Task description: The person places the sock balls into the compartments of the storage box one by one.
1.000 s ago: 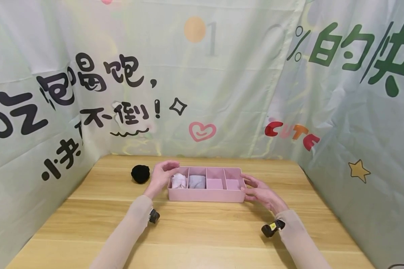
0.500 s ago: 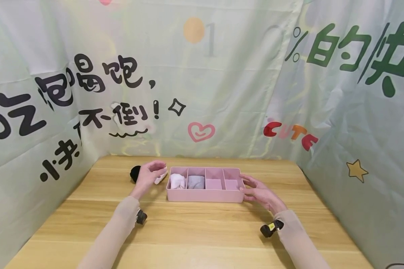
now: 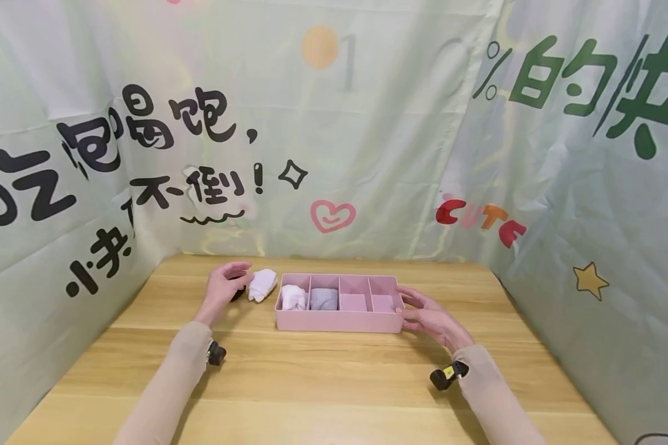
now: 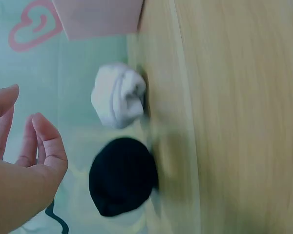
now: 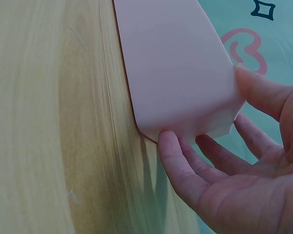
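Note:
A pink divided box (image 3: 339, 321) stands on the table, a white bundled sock (image 3: 294, 298) in its leftmost compartment and a grey one (image 3: 325, 300) beside it. My right hand (image 3: 431, 318) grips the box's right end, fingers spread around the corner in the right wrist view. Left of the box lies another white sock bundle (image 3: 263, 285), loosely folded. My left hand (image 3: 222, 289) hovers by a black sock ball (image 4: 123, 176), thumb and fingers apart with nothing between them. In the head view that hand mostly hides the black ball.
The wooden table (image 3: 323, 383) carries everything. Printed cloth (image 3: 389, 154) hangs along the back and both sides, close behind the box. Small black cameras sit on both wrists, the right one (image 3: 448, 375) with a yellow mark.
My left hand has moved left from the box's left end to the black sock ball. A white sock bundle it carried now lies beside the box. The right hand stays on the box.

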The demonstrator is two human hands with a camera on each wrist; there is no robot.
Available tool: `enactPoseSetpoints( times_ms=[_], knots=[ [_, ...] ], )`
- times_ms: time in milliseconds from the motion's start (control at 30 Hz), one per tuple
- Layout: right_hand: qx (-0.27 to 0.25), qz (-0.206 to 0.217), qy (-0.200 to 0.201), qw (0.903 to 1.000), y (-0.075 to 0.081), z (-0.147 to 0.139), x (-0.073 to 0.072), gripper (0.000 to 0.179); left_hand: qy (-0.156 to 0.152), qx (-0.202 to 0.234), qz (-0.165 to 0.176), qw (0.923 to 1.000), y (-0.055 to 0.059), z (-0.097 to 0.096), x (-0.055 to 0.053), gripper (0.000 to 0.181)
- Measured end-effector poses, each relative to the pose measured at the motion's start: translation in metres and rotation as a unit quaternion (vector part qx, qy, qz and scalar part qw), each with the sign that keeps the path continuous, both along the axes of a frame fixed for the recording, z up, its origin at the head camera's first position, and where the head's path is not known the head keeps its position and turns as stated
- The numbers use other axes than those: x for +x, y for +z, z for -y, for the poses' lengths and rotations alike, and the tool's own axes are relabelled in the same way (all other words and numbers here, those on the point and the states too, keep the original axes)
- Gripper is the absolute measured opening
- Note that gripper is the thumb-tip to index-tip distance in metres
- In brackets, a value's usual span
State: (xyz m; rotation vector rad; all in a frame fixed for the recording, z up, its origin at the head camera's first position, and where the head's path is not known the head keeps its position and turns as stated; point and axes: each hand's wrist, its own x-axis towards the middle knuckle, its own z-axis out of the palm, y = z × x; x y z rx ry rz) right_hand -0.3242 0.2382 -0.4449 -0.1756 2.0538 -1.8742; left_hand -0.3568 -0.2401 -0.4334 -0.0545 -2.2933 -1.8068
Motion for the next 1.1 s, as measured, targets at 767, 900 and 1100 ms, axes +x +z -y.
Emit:
enactPoseSetpoints(
  times_ms=[767,900,1100],
  knots=[
    [-0.006,-0.006,0.009,0.9999,0.001,0.0,0.001,0.071,0.011,-0.04,0.008,0.9991,0.0,0.05,-0.014,0.055],
    [-0.007,-0.007,0.002,0.9999,0.0,0.0,0.0,0.071,-0.003,-0.038,0.033,0.9987,-0.004,0.053,-0.02,0.057],
    [-0.005,-0.006,0.01,0.9999,-0.002,-0.001,-0.001,0.071,-0.026,-0.058,0.066,0.9958,-0.012,0.056,-0.027,0.061]
  ],
)
